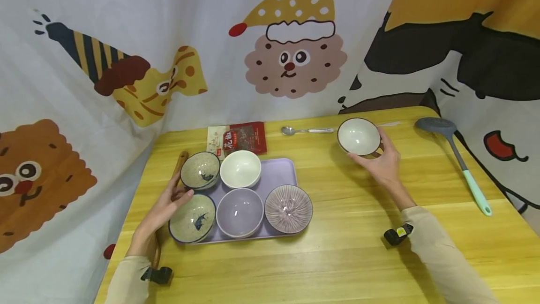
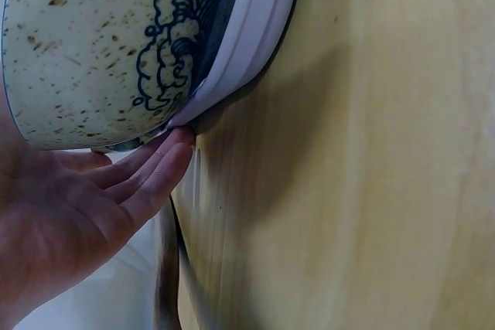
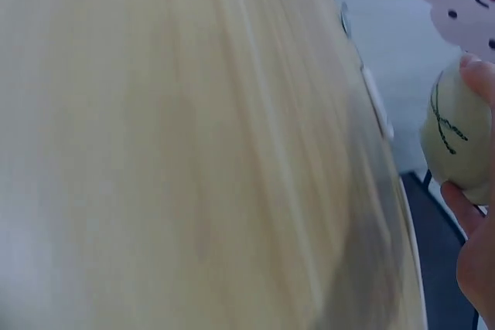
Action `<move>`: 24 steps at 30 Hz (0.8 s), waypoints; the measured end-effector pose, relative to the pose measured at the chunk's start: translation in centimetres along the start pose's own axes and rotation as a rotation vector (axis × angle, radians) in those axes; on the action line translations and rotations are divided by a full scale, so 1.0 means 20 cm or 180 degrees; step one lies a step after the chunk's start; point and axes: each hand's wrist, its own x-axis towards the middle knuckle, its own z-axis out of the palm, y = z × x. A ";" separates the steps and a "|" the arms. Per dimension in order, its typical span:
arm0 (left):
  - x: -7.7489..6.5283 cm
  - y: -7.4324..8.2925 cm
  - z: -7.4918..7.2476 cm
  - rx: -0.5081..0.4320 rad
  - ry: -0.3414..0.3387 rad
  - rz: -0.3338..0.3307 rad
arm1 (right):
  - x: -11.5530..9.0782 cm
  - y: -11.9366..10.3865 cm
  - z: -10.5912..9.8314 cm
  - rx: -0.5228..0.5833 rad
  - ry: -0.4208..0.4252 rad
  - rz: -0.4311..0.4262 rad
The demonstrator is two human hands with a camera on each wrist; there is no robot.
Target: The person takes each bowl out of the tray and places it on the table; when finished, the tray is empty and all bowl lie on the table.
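My right hand (image 1: 381, 161) holds a small white bowl (image 1: 359, 137) with a dark rim over the back right of the table. In the right wrist view, fingers grip its cream outer side (image 3: 455, 133), which bears thin green lines. On the left, my left hand (image 1: 166, 206) lies beside the lilac tray (image 1: 276, 172). Its straight fingers (image 2: 158, 171) touch the tray's edge, under a speckled bowl (image 2: 85, 52) with a blue wave pattern. The tray carries two speckled bowls (image 1: 191, 219) at its left, a white bowl (image 1: 240, 169), a lilac bowl (image 1: 239, 212) and a striped bowl (image 1: 288, 209).
Behind the tray lies a red spice packet (image 1: 249, 137). A metal spoon (image 1: 308, 130) rests near the back edge. A grey ladle-like utensil (image 1: 453, 147) with a mint handle lies at right. A wooden handle (image 1: 181, 161) shows beside the tray. Printed curtains (image 1: 202, 107) hang behind.
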 end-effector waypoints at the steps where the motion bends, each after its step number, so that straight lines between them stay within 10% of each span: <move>1: 0.00 0.00 0.00 0.0005 0.0004 -0.0019 | 0.00 -0.01 -0.02 0.0006 0.0054 0.0001; 13: 0.00 -0.01 0.00 -0.0092 0.0012 0.0100 | 0.07 0.18 -0.18 -0.0352 0.0644 -0.0035; 24: 0.00 -0.02 -0.01 -0.0067 -0.0014 0.0043 | 0.11 0.24 -0.27 -0.0611 0.0754 0.0644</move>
